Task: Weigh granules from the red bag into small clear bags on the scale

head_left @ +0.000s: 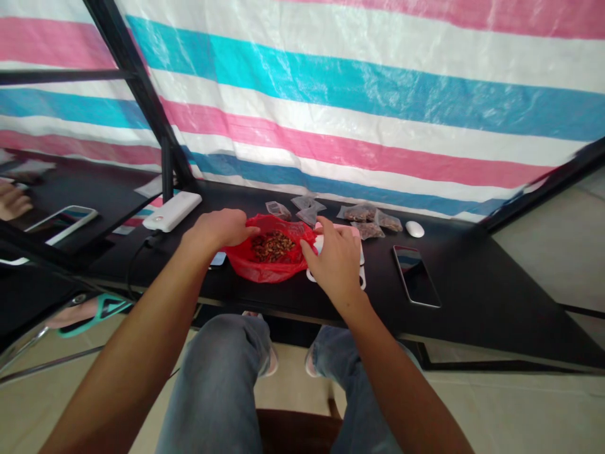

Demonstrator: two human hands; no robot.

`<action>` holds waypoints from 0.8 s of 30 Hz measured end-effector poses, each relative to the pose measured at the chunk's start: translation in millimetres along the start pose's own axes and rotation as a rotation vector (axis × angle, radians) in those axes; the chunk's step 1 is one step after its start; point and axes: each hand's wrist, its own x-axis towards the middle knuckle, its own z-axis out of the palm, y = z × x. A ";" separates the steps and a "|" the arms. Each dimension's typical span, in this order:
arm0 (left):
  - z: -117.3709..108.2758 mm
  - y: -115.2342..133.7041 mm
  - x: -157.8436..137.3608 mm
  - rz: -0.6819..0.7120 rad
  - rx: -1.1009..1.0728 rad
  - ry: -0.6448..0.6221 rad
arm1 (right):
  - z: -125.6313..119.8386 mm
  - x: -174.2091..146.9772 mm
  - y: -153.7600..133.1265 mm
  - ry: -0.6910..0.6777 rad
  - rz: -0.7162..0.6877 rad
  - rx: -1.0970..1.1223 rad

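Note:
A red plastic bag (265,271) lies open on the black table, with small brown dried pieces (273,246) in it. My left hand (220,228) is closed on the bag's left rim. At the opposite rim is my right hand (336,260), its thumb and fingers curled at the red plastic; a small white and pink thing shows between them, too little of it to name. Under and behind this hand lies a flat white and pink object (362,277), mostly covered. Several small clear packets of brown contents (366,217) lie behind it.
On the black table (482,284) are a smartphone (416,275), a white oval object (414,229) and a white power bank-like block (172,211) with a cable. Black frame bars (142,94) stand at left. Another person's hand (14,200) shows beyond them. Striped sheeting (331,94) hangs behind.

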 end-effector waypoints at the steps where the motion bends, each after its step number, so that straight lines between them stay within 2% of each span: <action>1: 0.0 -1.5 0.9 0.032 -0.008 -0.008 | 0.9 2.2 -1.4 -0.042 0.003 -0.002; 3: -4.0 -1.8 1.5 0.089 -0.059 0.035 | -1.6 7.2 -5.8 -0.083 0.015 0.010; 7: -24.8 1.2 -12.9 0.131 -0.269 0.253 | -15.9 14.9 -11.9 0.048 -0.020 0.087; 9: -32.5 3.0 -24.9 0.168 -0.368 0.288 | -19.7 14.6 -10.3 0.034 -0.039 0.101; 12: -30.3 5.4 -37.5 0.202 -0.436 0.218 | -19.6 9.6 -7.9 -0.015 -0.029 0.052; 16: -12.9 4.4 -39.4 0.258 -0.501 0.106 | -21.2 6.8 -19.2 0.094 -0.124 0.093; 18: -6.3 2.8 -38.7 0.308 -0.520 0.095 | -20.8 12.1 -29.6 -0.034 -0.209 0.184; 20: -1.8 1.8 -39.6 0.322 -0.501 0.096 | -14.9 21.7 -38.7 -0.305 -0.270 0.219; 22: 2.4 2.4 -43.5 0.286 -0.426 0.144 | -2.2 33.1 -44.8 -0.578 -0.290 0.143; 24: 6.5 5.4 -50.8 0.231 -0.288 0.255 | 14.5 43.5 -48.0 -0.746 -0.288 0.017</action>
